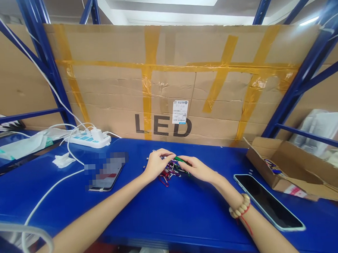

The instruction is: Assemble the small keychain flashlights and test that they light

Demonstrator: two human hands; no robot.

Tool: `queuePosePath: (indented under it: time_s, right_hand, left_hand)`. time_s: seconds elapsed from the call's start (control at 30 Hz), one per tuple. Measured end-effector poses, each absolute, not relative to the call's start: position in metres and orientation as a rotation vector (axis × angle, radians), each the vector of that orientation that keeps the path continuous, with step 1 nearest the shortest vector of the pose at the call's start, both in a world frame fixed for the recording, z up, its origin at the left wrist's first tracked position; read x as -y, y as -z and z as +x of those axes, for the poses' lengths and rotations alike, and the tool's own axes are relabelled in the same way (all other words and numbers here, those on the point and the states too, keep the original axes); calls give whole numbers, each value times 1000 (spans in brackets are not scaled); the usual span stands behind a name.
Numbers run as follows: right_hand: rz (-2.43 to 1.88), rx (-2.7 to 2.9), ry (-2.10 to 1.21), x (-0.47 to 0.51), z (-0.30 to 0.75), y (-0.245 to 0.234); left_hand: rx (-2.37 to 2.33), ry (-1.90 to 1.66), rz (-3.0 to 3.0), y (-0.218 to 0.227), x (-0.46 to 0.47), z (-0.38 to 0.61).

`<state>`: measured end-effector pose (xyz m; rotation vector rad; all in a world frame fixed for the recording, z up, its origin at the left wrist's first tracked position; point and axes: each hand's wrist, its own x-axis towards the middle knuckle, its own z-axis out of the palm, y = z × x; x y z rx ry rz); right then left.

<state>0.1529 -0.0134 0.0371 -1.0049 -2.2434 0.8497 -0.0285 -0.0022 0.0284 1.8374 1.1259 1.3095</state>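
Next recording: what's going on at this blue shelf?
A person's left hand and right hand meet over a small pile of coloured metal clips on the blue shelf top, pinching a slim green piece between their fingertips. A dark-screened phone lies beside the right forearm, an open cardboard box further right.

Left hand (156,165), right hand (198,169): bare, arms bare. Right wrist, lower right of frame: bracelet (240,209) of round pale beads, thin red string (246,223).

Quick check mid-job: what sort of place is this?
Probably a warehouse or packing station: a blue metal shelf rack, a taped cardboard sheet marked LED behind it, an open cardboard box at right, and the left hand and right hand on coloured clips.
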Motion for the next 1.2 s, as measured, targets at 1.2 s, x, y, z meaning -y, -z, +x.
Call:
queuePosePath:
  time_s: [1.2]
  right_hand:
    - [-994,2368,-511,17,144,-24]
  left_hand:
    - [-812,-1217,1131,-19,-5,-30]
